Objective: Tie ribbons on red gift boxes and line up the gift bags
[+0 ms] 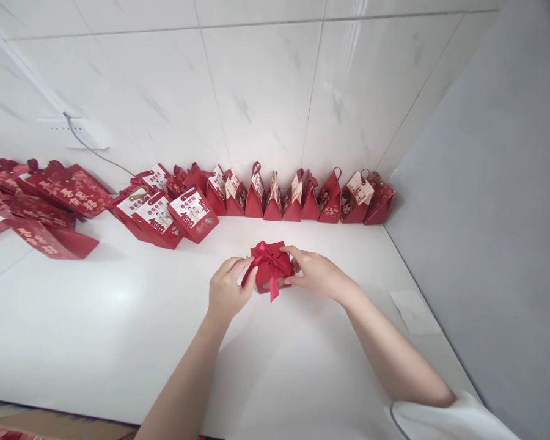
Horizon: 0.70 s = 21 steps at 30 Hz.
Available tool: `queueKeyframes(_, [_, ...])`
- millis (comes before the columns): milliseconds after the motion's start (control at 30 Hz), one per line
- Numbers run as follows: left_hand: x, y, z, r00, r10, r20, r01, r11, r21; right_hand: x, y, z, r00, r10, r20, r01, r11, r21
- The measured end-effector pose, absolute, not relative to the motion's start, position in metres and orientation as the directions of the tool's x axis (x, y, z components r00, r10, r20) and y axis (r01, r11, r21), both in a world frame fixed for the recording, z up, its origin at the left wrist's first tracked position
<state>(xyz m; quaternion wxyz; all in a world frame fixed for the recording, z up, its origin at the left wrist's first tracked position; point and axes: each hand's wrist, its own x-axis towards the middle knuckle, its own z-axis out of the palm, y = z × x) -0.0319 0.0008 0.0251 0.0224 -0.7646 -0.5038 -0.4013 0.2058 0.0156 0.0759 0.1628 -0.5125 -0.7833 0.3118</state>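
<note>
A small red gift box (262,282) with a shiny red ribbon bow (272,263) on top stands on the white table (174,330), in front of me. From the left, my left hand (229,286) has its thumb and fingers closed on the box's side, near a ribbon loop. Across from it, my right hand (315,273) grips the right side, thumb low and forefinger at the top edge. One ribbon tail hangs down the front. The box's far side is hidden.
Several finished red gift boxes (330,205) line the white tiled wall (256,91). More boxes (195,214) cluster to their left, and patterned red ones (73,195) lie at the far left. A grey panel (495,214) bounds the right side. A pale paper (415,311) lies near it.
</note>
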Motion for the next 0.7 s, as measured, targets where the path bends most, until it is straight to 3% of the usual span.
queueKeyframes(300, [-0.026,-0.009,0.037,0.094,0.825,0.557,0.819,-0.383,0.428,0.203,0.013,0.072,-0.532,0.845,0.043,0.595,0.410,-0.691])
queueKeyframes(367, [-0.027,-0.010,0.039,0.055,0.855,0.515,0.793,-0.351,0.497,0.202,0.013,0.072,-0.537,0.843,0.043,0.594,0.414,-0.690])
queueKeyframes(433, [-0.029,-0.009,0.043,-0.012,0.905,0.424,0.707,-0.293,0.644,0.202,0.015,0.072,-0.541,0.840,0.040,0.587,0.411,-0.698])
queueKeyframes(533, [-0.035,-0.005,0.047,-0.082,0.981,0.178,0.481,-0.117,0.869,0.203,0.017,0.072,-0.536,0.844,0.033,0.584,0.399,-0.707])
queueKeyframes(700, [-0.047,0.003,0.049,-0.024,0.992,-0.121,0.166,0.123,0.978,0.202,0.023,0.074,-0.372,0.928,-0.017,0.740,0.285,-0.609])
